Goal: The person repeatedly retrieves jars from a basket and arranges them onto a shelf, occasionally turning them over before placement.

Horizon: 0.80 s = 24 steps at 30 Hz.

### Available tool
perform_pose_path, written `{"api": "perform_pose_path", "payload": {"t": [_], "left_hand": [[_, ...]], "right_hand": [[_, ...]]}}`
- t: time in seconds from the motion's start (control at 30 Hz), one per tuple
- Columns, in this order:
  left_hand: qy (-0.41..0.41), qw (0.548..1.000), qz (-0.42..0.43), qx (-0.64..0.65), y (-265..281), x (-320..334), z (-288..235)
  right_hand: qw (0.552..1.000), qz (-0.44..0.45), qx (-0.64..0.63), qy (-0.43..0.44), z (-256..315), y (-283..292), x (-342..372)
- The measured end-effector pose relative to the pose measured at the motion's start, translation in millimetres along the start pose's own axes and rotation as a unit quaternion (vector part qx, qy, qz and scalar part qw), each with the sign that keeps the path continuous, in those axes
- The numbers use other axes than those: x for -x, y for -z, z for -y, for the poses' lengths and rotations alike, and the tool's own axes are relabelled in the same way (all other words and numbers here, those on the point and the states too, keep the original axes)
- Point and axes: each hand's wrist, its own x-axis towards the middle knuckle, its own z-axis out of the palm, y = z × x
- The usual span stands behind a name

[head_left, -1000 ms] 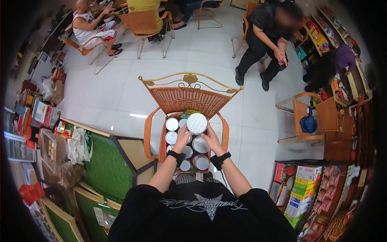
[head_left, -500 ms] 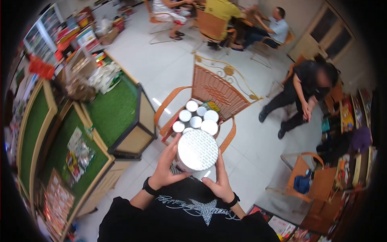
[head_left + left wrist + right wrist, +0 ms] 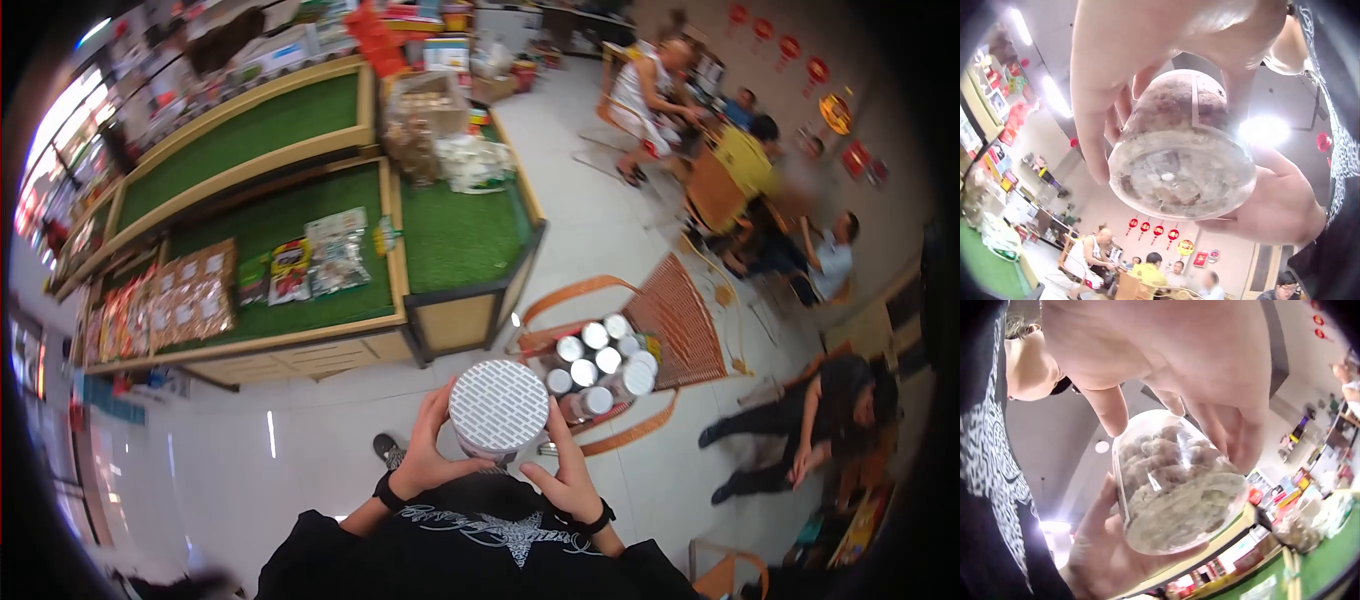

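Observation:
A clear plastic jar (image 3: 498, 405) with a brick-patterned white and silver lid is held upright in front of my body. My left hand (image 3: 432, 458) grips its left side, and my right hand (image 3: 568, 485) holds the right side with fingers curved along it. From below in the left wrist view, lumpy brownish contents show through the base of the jar (image 3: 1182, 178). Several other lidded jars (image 3: 583, 373) stand packed in a box on the wicker chair (image 3: 680, 330), just beyond my right hand.
Ahead on the left stands a wooden display stand (image 3: 455, 235) with green turf, bearing packaged goods (image 3: 290, 270) and a white plastic bag (image 3: 475, 165). A seated person (image 3: 825, 425) in black is at the right. Several people sit at a table in the back.
The jar has been lifted from over the box on the chair and brought close to my body. My view has turned left toward the turf-covered stand, so the chair now lies at the right.

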Motion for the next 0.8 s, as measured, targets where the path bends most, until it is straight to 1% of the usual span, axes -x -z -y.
{"api": "perform_pose_path", "payload": {"t": [0.07, 0.1, 0.17, 0.2, 0.27, 0.33, 0.37, 0.4, 0.47, 0.5, 0.6, 0.67, 0.8], "left_hand": [[0.027, 0.999, -0.022, 0.036, 28, 22, -4], [0.028, 0.998, -0.046, 0.026, 43, 32, -7], [0.035, 0.996, -0.064, 0.041, 75, 54, -14], [0.037, 0.995, -0.086, 0.03, 91, 65, -17], [0.072, 0.991, -0.106, 0.049, 125, 86, -22], [0.081, 0.986, -0.139, 0.045, 159, 108, -30], [0.087, 0.983, -0.154, 0.054, 178, 119, -34], [0.086, 0.98, -0.171, 0.044, 195, 132, -38], [0.095, 0.975, -0.197, -0.025, 228, 155, -44], [0.093, 0.971, -0.216, -0.029, 242, 166, -45], [0.135, 0.955, -0.261, -0.026, 265, 203, -53], [0.138, 0.939, -0.313, -0.032, 277, 220, -59], [0.143, 0.92, -0.356, -0.075, 294, 256, -62]], "right_hand": [[0.998, 0.043, -0.023, 0.03, 16, -18, -12], [0.996, 0.078, -0.028, 0.033, 20, -29, -16], [0.99, 0.135, -0.035, 0.035, 34, -55, -30], [0.986, 0.155, -0.043, 0.045, 37, -71, -38], [0.975, 0.202, -0.074, 0.048, 43, -106, -54], [0.965, 0.232, -0.083, 0.087, 56, -148, -71], [0.96, 0.24, -0.122, 0.072, 63, -171, -78], [0.954, 0.249, -0.158, 0.056, 68, -193, -83], [0.943, 0.274, -0.18, 0.064, 75, -235, -92], [0.937, 0.284, -0.197, 0.06, 78, -253, -97], [0.923, 0.339, -0.16, 0.089, 88, -296, -109], [0.918, 0.356, -0.155, 0.082, 101, -316, -116], [0.9, 0.399, -0.158, 0.067, 116, -357, -126]]}}
